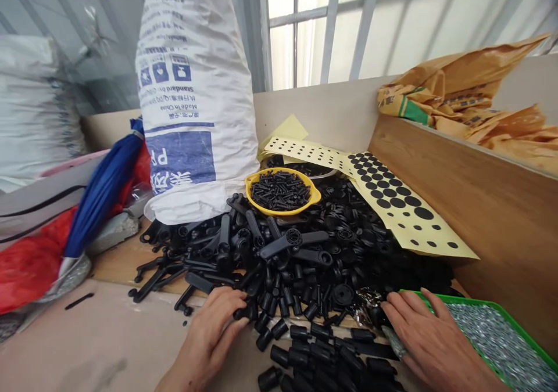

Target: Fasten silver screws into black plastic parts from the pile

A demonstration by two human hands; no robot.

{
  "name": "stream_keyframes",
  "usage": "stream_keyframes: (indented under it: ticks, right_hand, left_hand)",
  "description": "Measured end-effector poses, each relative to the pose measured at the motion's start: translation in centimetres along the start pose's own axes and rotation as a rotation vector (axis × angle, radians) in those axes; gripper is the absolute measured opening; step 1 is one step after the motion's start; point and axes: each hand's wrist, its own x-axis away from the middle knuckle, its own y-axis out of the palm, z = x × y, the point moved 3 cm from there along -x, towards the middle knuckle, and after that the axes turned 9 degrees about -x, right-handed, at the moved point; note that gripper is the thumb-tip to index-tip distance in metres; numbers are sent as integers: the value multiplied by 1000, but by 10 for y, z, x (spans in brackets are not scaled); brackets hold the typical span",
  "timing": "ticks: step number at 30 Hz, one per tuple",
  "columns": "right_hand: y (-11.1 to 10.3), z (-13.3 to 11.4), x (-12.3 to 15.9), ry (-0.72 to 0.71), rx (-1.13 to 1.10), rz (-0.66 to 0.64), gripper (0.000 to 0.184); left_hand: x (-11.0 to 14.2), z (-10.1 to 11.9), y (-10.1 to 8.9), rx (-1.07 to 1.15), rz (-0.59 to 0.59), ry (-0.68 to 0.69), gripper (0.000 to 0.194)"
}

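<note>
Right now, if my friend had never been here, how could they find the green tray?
Find the long wooden board slanting down the right side of the picture. Below it, beside the person's right hand, lies the green tray. Its bright green rim and heap of small silvery pieces set it apart from the black parts nearby.

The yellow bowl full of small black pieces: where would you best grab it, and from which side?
Probably by the right lug of the yellow bowl, with the right hand coming from the front right: that lug juts outward, while the left lug sits close to the white sack.
</note>
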Motion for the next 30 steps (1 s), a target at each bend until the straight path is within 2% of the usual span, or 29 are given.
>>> stream_keyframes:
  ticks: [4, 7, 10, 13, 15, 17, 21, 23, 26, 30]
  right_hand:
    - [-5, -5, -3, -35, -28, 78, 34]
    - [0, -6, -4, -3, -89, 99, 32]
    - [4, -2, -3, 57, -168, 134, 32]
    - [-4, 4, -10, 90, -273, 88, 40]
    - [-14, 10, -26, 143, -339, 38, 42]
    - [-22, 15, -50, 183, -376, -3, 39]
    - [-21, 30, -101, 224, -382, -9, 41]
    - [-16, 36, -115, 247, -377, -10, 40]
    - [-16, 43, -111, 241, -380, -23, 38]
    - [-29, 46, -75, 228, -364, -67, 35]
  left_hand:
    - [-42, 13, -1, -37, 105, 118, 18]
    - [-81, 26, 8, -16, 144, 244, 16]
    - [-112, 39, 27, -20, 77, 362, 17]
    - [-131, 48, 48, -163, -79, 482, 19]
    - [-139, 50, 60, -295, -174, 518, 17]
    - [-144, 50, 67, -390, -210, 509, 14]
    - [-147, 49, 73, -473, -167, 463, 13]
    - [-147, 50, 74, -491, -149, 460, 15]
    - [-148, 50, 76, -504, -122, 445, 15]
    - [-150, 49, 80, -503, -87, 395, 16]
